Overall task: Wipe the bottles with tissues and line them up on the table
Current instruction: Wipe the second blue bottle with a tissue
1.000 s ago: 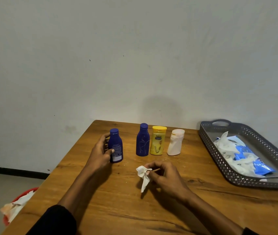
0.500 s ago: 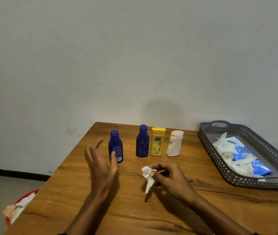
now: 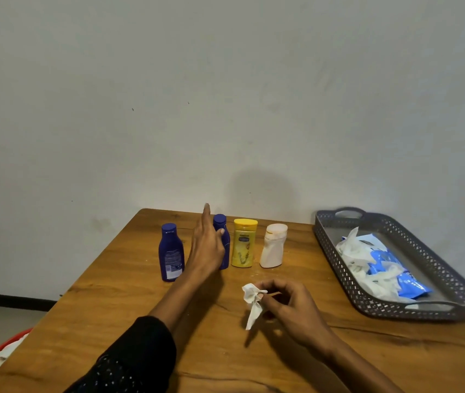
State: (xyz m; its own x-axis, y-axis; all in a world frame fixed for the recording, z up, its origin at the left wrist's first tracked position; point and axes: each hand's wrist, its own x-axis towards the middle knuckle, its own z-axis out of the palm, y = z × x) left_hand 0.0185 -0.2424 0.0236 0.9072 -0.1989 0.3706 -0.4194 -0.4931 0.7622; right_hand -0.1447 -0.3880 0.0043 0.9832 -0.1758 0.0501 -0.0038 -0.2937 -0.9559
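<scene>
Several bottles stand upright near the far edge of the wooden table (image 3: pixel 129 296): a blue bottle with a label (image 3: pixel 171 253) at the left, a second blue bottle (image 3: pixel 223 239), a yellow bottle (image 3: pixel 243 243) and a white bottle (image 3: pixel 273 246). My left hand (image 3: pixel 207 245) is raised with straight fingers in front of the second blue bottle and partly hides it; whether the thumb touches it is unclear. My right hand (image 3: pixel 288 304) hovers over the table nearer to me and pinches a crumpled white tissue (image 3: pixel 251 302).
A grey perforated tray (image 3: pixel 441 268) at the right holds a blue wipes packet (image 3: pixel 390 268) and loose white tissues. A red bin (image 3: pixel 1 353) with used tissues sits on the floor at the lower left. A wall rises right behind the table.
My left hand let go of the labelled blue bottle, drew back, then reached forward to the second blue bottle. My right hand stayed in place with the tissue.
</scene>
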